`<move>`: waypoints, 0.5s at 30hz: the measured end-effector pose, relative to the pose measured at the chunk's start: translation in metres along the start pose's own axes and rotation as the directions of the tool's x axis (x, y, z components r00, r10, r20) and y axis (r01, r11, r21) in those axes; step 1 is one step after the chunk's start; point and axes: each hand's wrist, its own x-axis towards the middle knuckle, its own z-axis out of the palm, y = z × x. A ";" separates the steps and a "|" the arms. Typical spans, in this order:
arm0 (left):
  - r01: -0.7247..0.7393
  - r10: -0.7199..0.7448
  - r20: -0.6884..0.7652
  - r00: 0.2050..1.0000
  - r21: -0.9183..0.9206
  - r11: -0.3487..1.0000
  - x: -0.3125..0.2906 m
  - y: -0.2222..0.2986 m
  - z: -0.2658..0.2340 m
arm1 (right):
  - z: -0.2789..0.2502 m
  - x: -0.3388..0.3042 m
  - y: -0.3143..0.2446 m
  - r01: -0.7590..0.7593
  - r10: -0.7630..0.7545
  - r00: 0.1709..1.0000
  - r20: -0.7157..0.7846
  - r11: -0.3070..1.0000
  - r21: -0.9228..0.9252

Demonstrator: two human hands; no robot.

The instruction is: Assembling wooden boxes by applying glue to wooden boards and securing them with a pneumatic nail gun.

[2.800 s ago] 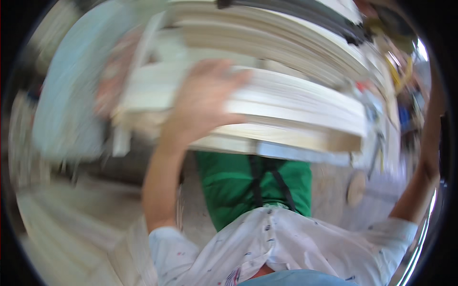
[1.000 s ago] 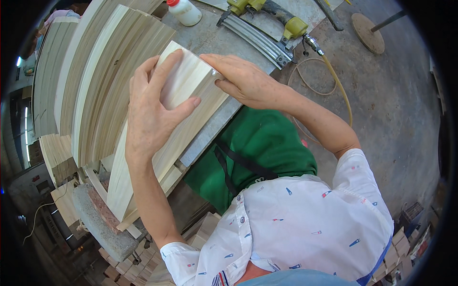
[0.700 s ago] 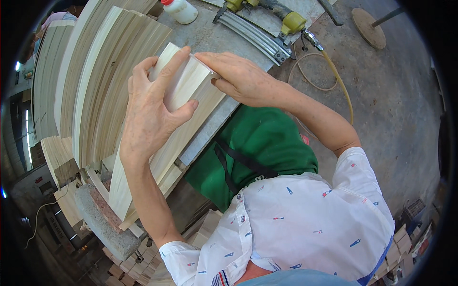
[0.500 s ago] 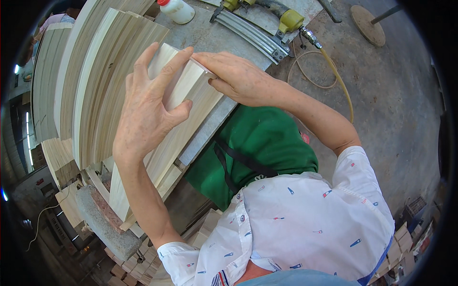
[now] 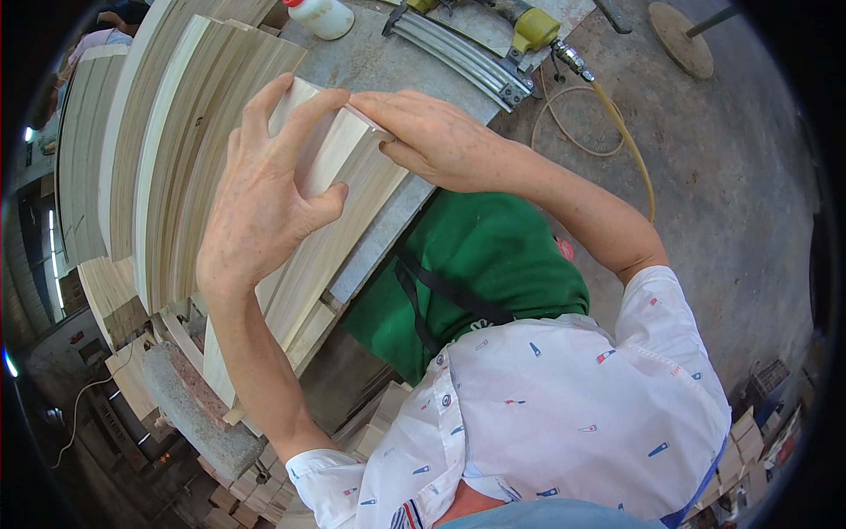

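A small stack of pale wooden boards (image 5: 332,152) lies on the workbench, angled away from me, under both hands. My left hand (image 5: 264,189) straddles the stack near its far end, with the fingers spread over the top and far side. Its thumb bends over the near side. My right hand (image 5: 436,137) is at the far right corner of the same boards, with its fingers along the end and the thumb tucked below. The fingertips partly cover the boards' end.
Tall rows of curved wooden strips (image 5: 167,167) stand left of my hands. Beyond lie a white bottle with a red cap (image 5: 322,18) and a yellow air nail gun (image 5: 533,31) with its hose (image 5: 627,137). A grey stone block (image 5: 198,410) sits at the near left.
Both hands and the boards' end appear slightly further left and up. My left thumb has drawn in a little; the grip is otherwise much the same.
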 end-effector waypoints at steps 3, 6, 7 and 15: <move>-0.004 0.004 -0.001 1.000 0.000 1.000 0.000 0.000 0.001 | 0.000 0.000 -0.001 0.018 -0.017 1.000 -0.015 1.000 0.009; -0.005 0.005 -0.003 1.000 0.003 1.000 0.000 0.000 0.000 | 0.000 0.000 -0.001 0.033 -0.033 0.999 -0.028 0.999 -0.001; 0.002 -0.002 0.003 1.000 0.006 1.000 0.000 0.001 0.000 | 0.000 0.000 -0.001 0.032 -0.032 0.999 -0.026 0.999 0.000; -0.017 0.017 0.024 1.000 -0.007 1.000 -0.001 0.003 0.004 | -0.003 0.000 -0.004 0.011 -0.011 1.000 0.006 1.000 0.000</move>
